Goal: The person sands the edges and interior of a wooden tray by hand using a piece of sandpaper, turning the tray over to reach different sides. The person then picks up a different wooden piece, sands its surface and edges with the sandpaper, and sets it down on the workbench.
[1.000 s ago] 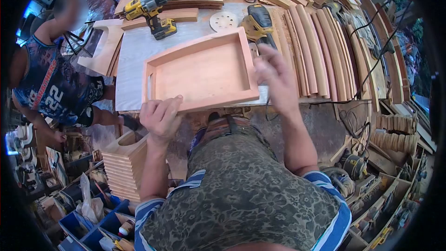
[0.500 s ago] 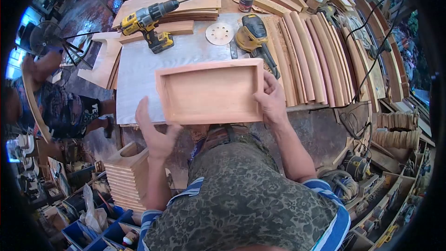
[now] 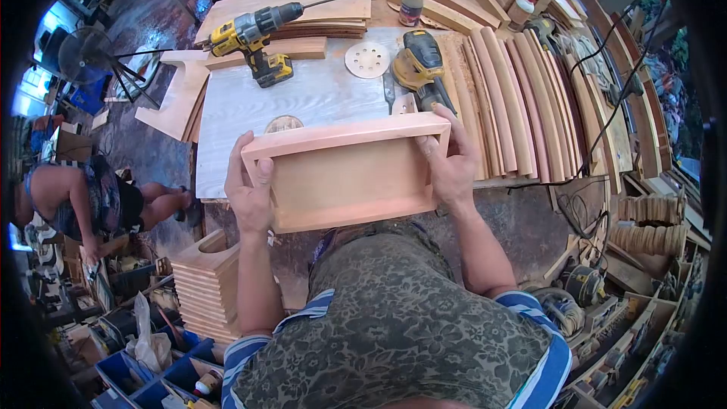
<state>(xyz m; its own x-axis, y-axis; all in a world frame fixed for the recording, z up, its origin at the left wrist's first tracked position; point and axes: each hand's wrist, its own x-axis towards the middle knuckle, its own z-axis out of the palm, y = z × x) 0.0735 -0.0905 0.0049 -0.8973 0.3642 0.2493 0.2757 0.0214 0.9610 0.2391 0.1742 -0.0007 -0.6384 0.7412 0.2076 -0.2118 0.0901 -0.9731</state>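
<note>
A shallow rectangular wooden tray [image 3: 348,185] with raised sides is held up in front of my body, its hollow side facing me and slightly tilted. My left hand [image 3: 254,193] grips its left end, thumb over the rim. At the opposite end my right hand [image 3: 454,167] is closed around the right corner, thumb on the inner side. Just beyond the tray lie an orbital sander [image 3: 420,60] and a pale sanding disc [image 3: 367,59] with holes. A second round disc [image 3: 285,123] is partly hidden behind the tray's top edge.
A yellow cordless drill [image 3: 254,36] with a long bit stands on the workbench [image 3: 227,136]. Rounded wooden strips [image 3: 515,98] line the right side; a bottle [image 3: 411,4] stands behind. Stacked wood pieces [image 3: 206,280] stand at lower left. Another person [image 3: 83,189] bends at far left.
My left hand has gone from open and apart to gripping the tray's left end. The tray has lowered and tilted, uncovering more of the sander. The other person at left has bent down.
</note>
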